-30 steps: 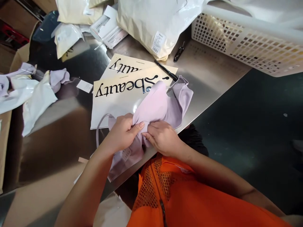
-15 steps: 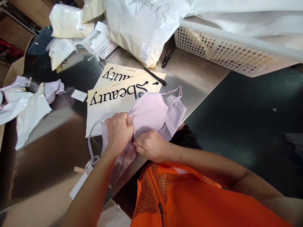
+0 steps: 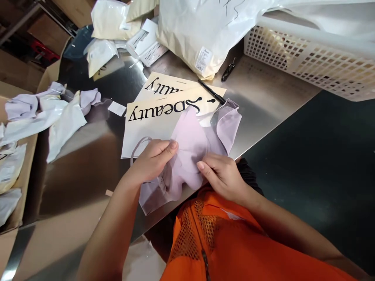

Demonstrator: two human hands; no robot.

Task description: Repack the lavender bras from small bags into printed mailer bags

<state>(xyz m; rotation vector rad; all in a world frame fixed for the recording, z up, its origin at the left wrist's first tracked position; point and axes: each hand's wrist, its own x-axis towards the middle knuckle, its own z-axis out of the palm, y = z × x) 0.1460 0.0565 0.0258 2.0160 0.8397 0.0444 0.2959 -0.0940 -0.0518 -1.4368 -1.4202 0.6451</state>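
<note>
A lilac bra is stretched between my two hands above the table's near edge. My left hand is closed on its left part, with the thumb on top of the fabric. The thumb and fingers of my right hand pinch the lower right part of a cup. One side of the bra, with its strap, spreads to the upper right, and a strap loop shows behind my left hand. Underneath and beyond it lie two cream printed bags, with a black marker pen across the upper one.
A large white plastic parcel and a white perforated basket stand at the back. A black cutter lies between them. Lilac garments, a torn white bag and a white card are at the left, near a carton.
My hands have moved apart, and the right one now grips farther right. The bra's cup has been pulled into a peaked shape. The view has shifted left.
</note>
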